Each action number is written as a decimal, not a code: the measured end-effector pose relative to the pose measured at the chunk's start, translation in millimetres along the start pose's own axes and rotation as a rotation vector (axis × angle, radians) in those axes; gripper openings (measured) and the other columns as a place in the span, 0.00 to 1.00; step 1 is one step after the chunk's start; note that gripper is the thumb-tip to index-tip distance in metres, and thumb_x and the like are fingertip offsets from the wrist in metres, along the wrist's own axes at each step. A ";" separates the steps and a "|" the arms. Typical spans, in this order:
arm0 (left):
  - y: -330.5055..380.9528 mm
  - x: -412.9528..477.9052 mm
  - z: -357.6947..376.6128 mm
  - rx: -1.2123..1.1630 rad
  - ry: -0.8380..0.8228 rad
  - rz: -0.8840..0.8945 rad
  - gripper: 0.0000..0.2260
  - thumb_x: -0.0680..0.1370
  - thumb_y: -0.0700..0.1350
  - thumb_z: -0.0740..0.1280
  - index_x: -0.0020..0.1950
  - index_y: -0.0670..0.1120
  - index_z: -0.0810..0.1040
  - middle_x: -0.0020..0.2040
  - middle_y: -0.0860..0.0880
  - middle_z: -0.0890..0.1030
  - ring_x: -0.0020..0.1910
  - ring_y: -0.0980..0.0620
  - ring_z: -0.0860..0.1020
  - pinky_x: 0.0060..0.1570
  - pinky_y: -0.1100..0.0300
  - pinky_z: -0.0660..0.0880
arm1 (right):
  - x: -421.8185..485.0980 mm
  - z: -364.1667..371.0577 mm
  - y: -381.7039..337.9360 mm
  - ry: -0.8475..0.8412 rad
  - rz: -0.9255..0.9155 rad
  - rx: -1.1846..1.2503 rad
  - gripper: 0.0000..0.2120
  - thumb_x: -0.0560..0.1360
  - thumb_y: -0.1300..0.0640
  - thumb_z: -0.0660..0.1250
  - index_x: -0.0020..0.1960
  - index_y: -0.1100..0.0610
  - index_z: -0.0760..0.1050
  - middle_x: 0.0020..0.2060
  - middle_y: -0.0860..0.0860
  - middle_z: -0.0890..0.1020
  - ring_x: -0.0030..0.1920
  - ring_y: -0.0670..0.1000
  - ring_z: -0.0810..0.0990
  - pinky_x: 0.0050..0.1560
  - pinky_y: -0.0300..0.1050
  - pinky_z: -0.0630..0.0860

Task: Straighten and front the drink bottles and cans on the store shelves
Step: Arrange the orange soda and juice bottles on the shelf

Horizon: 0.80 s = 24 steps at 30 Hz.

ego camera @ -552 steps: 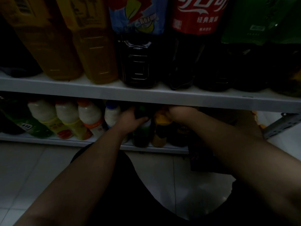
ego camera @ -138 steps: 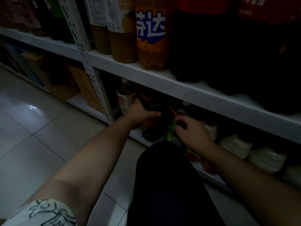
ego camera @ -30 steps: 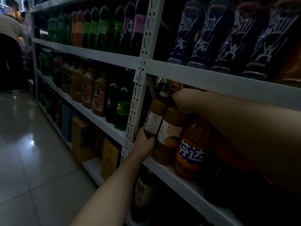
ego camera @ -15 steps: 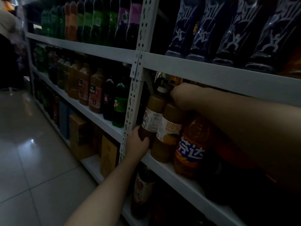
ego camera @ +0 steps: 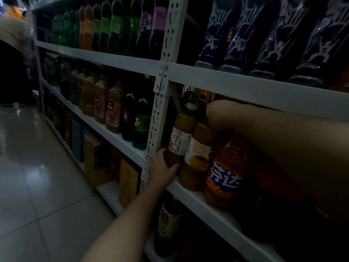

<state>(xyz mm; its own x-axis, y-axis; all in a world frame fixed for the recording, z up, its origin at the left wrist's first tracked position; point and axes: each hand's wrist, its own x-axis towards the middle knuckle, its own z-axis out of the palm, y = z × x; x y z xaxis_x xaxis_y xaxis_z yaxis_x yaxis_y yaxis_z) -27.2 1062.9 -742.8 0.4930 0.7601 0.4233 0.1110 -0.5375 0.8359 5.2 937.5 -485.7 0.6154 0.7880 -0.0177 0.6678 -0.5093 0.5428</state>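
Observation:
My left hand grips the base of a brown juice bottle with a white cap, standing at the left end of the middle shelf beside the steel upright. My right hand is curled over the top of the orange juice bottle marked 100%, just right of the first; its fingers are hidden behind the neck. An orange Fanta bottle stands touching that one on the right. Further right the shelf is dark behind my right forearm.
Tall dark blue bottles line the shelf above. Left of the upright stand a green 7up bottle and juice bottles. Cardboard boxes sit on the bottom shelf. A person stands far down the tiled aisle.
Both hands stay on the same two bottles. The white-capped bottle's label appears turned a little in my left hand. The view has shifted slightly.

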 end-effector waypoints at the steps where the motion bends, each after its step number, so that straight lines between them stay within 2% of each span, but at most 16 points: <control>1: -2.5 -0.8 0.7 -0.004 -0.016 0.020 0.30 0.72 0.52 0.71 0.70 0.47 0.64 0.64 0.46 0.71 0.63 0.48 0.70 0.61 0.52 0.69 | 0.0 0.4 -0.9 -0.004 -0.002 -0.006 0.12 0.79 0.63 0.57 0.61 0.61 0.73 0.53 0.58 0.75 0.45 0.51 0.70 0.46 0.39 0.68; 4: -3.3 -0.5 2.5 -0.100 -0.138 -0.012 0.30 0.75 0.48 0.68 0.73 0.47 0.57 0.68 0.44 0.68 0.65 0.46 0.69 0.62 0.55 0.67 | -1.3 0.3 -1.4 -0.006 0.000 0.019 0.12 0.79 0.63 0.57 0.61 0.61 0.73 0.51 0.57 0.75 0.45 0.52 0.71 0.46 0.39 0.68; 6: -2.1 1.7 3.8 -0.137 -0.178 -0.057 0.31 0.75 0.47 0.68 0.72 0.50 0.55 0.68 0.44 0.70 0.64 0.45 0.71 0.58 0.57 0.68 | -2.7 0.0 -0.2 0.003 0.001 0.046 0.12 0.79 0.63 0.57 0.60 0.61 0.73 0.47 0.55 0.74 0.45 0.53 0.72 0.46 0.39 0.68; 8: -2.0 3.3 3.3 -0.112 -0.133 -0.054 0.32 0.73 0.47 0.70 0.72 0.50 0.57 0.66 0.45 0.73 0.62 0.46 0.73 0.55 0.59 0.68 | -1.4 0.7 0.3 0.018 0.001 0.062 0.11 0.79 0.63 0.57 0.59 0.61 0.73 0.38 0.53 0.70 0.40 0.51 0.71 0.45 0.40 0.68; 10: -0.2 3.4 4.2 -0.099 -0.070 -0.018 0.32 0.70 0.48 0.73 0.71 0.50 0.62 0.64 0.48 0.74 0.61 0.48 0.73 0.55 0.59 0.68 | 1.5 2.7 0.5 0.023 0.015 0.065 0.10 0.79 0.63 0.58 0.58 0.61 0.74 0.36 0.52 0.67 0.37 0.51 0.69 0.45 0.42 0.68; 12: 1.3 1.1 9.0 -0.081 -0.008 0.010 0.30 0.68 0.50 0.74 0.67 0.51 0.67 0.60 0.50 0.76 0.59 0.51 0.74 0.55 0.59 0.69 | 4.6 6.6 1.0 0.037 0.031 0.096 0.09 0.78 0.63 0.58 0.56 0.61 0.74 0.36 0.52 0.67 0.42 0.53 0.71 0.47 0.44 0.71; 14: 1.5 -1.2 12.3 -0.057 0.038 -0.018 0.30 0.67 0.52 0.74 0.66 0.51 0.68 0.59 0.51 0.74 0.58 0.52 0.72 0.54 0.60 0.68 | 7.3 9.6 0.7 0.045 0.041 0.105 0.09 0.78 0.64 0.58 0.55 0.60 0.74 0.39 0.52 0.71 0.45 0.54 0.72 0.51 0.48 0.74; 17: -0.9 -0.2 10.3 -0.015 -0.033 0.018 0.28 0.70 0.52 0.71 0.67 0.48 0.68 0.60 0.47 0.72 0.59 0.50 0.71 0.58 0.56 0.69 | 10.8 9.0 0.4 0.012 0.046 0.088 0.10 0.78 0.63 0.60 0.57 0.60 0.74 0.46 0.55 0.73 0.50 0.55 0.74 0.54 0.48 0.74; 19: 0.1 0.7 6.3 -0.048 -0.126 0.038 0.27 0.71 0.47 0.69 0.68 0.45 0.67 0.62 0.44 0.73 0.60 0.47 0.73 0.61 0.50 0.71 | 11.6 5.8 0.7 -0.013 0.041 0.083 0.11 0.78 0.63 0.59 0.58 0.60 0.74 0.43 0.54 0.71 0.48 0.54 0.73 0.51 0.45 0.72; 22: 1.9 0.2 1.7 -0.042 -0.183 -0.016 0.31 0.74 0.44 0.68 0.74 0.44 0.59 0.67 0.44 0.72 0.65 0.46 0.71 0.63 0.56 0.67 | 12.6 5.9 0.8 -0.021 0.045 0.095 0.11 0.78 0.63 0.59 0.59 0.61 0.73 0.37 0.53 0.68 0.45 0.53 0.70 0.49 0.43 0.69; 24: 2.1 -0.1 1.6 -0.016 -0.165 -0.036 0.32 0.74 0.45 0.70 0.74 0.44 0.59 0.68 0.46 0.70 0.67 0.46 0.69 0.64 0.55 0.66 | 13.1 9.0 1.6 -0.003 0.060 0.109 0.10 0.77 0.63 0.60 0.57 0.60 0.73 0.37 0.53 0.67 0.45 0.53 0.71 0.50 0.45 0.71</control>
<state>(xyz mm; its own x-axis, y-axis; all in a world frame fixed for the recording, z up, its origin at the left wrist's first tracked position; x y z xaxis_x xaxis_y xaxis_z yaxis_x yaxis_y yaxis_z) -25.6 1061.1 -741.6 0.6244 0.7075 0.3311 0.1176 -0.5042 0.8556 18.1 943.9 -492.6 0.6567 0.7541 0.0090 0.6712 -0.5900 0.4487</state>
